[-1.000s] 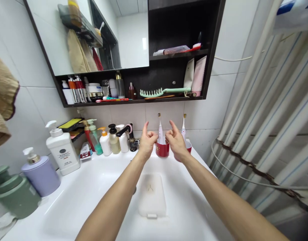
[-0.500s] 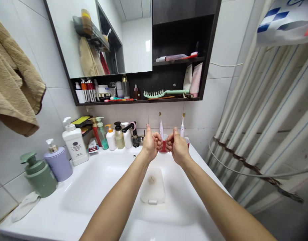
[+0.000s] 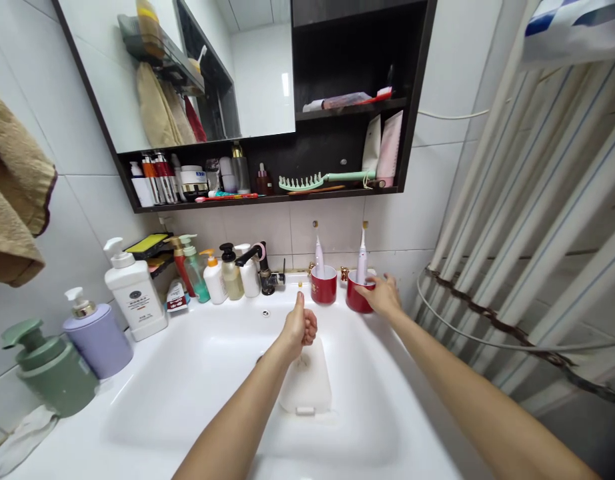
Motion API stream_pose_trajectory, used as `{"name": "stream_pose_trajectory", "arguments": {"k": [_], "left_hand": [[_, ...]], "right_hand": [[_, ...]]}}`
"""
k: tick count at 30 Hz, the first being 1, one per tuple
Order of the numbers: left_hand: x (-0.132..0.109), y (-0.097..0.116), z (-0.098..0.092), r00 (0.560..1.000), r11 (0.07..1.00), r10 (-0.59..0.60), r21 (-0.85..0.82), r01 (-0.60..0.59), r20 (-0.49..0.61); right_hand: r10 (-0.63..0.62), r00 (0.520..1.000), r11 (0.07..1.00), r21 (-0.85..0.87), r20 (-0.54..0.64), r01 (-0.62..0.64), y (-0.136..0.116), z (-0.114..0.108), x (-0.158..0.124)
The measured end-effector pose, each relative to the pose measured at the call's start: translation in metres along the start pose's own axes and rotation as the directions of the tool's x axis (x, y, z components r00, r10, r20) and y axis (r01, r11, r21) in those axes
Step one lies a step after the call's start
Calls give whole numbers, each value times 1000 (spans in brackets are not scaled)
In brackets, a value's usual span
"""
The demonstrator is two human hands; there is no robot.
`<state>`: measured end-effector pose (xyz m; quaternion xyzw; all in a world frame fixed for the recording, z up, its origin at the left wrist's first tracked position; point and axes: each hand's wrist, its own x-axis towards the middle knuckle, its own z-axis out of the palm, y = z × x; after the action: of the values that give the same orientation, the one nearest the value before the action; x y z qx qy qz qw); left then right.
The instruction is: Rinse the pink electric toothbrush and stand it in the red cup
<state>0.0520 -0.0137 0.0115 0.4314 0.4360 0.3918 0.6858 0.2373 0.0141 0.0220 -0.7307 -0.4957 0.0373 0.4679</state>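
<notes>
My right hand point(image 3: 382, 295) reaches to the back right of the white sink point(image 3: 187, 380) and closes round a red cup point(image 3: 356, 298) that holds a pink-and-white electric toothbrush point(image 3: 361, 259). A second red cup point(image 3: 323, 285) with its own toothbrush point(image 3: 318, 254) stands just left of it, untouched. My left hand point(image 3: 300, 327) hovers over the middle of the basin in a loose fist with the thumb up, holding nothing. Below it a white rectangular box point(image 3: 306, 385) lies in the basin.
A black tap point(image 3: 261, 265) and several pump bottles point(image 3: 215, 277) line the sink's back edge. Larger white point(image 3: 135, 291), lilac point(image 3: 98, 335) and green point(image 3: 47, 367) dispensers stand at left. A dark shelf point(image 3: 267, 197) with a green comb hangs above; a tan towel point(image 3: 12, 200) hangs left, pipes run right.
Both hands were raised together in front of the cups, thumbs up. Now the right hand has gone right onto the right-hand red cup and the left hand has dropped over the basin.
</notes>
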Motion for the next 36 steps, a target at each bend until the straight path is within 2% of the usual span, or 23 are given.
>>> {"name": "stream_pose_trajectory", "arguments": {"k": [3, 7, 9, 13, 14, 16, 19, 21, 24, 27, 31, 36], "left_hand": [[1, -9, -3, 1000, 999, 13, 51, -12, -10], [2, -8, -1, 977, 974, 196, 133, -184, -82], [4, -6, 5, 942, 937, 313, 203, -286, -118], [16, -7, 20, 842, 804, 535, 345, -484, -66], [20, -9, 22, 827, 778, 559, 381, -499, -60], [27, -14, 21, 823, 754, 562, 457, -472, -77], [34, -21, 7, 825, 753, 545, 520, -403, -149], [35, -21, -8, 803, 777, 557, 474, -414, -211], [29, -11, -29, 767, 817, 572, 283, -502, -290], [19, 6, -44, 761, 818, 564, 90, -569, -320], [3, 16, -52, 806, 831, 516, -59, -553, -289], [-8, 0, -52, 876, 850, 425, -232, -473, -227]], "right_hand": [[-37, 997, 996, -73, 75, 42, 14, 0, -2], [-103, 983, 983, -136, 150, 124, 18, -11, -28], [-148, 967, 974, -140, 207, 178, 16, -16, -47], [-229, 920, 956, -102, 319, 273, 5, -12, -85], [-243, 907, 953, -88, 343, 289, 2, -8, -94], [-266, 884, 949, -58, 384, 311, -4, 3, -109], [-283, 857, 947, -17, 431, 321, -10, 19, -123], [-281, 846, 949, 1, 453, 315, -13, 28, -127], [-265, 839, 956, 13, 476, 294, -14, 39, -129], [-246, 834, 962, 19, 494, 272, -13, 47, -130], [-229, 827, 967, 26, 513, 252, -12, 56, -133], [-244, 813, 964, 40, 528, 263, -11, 48, -129]]}}
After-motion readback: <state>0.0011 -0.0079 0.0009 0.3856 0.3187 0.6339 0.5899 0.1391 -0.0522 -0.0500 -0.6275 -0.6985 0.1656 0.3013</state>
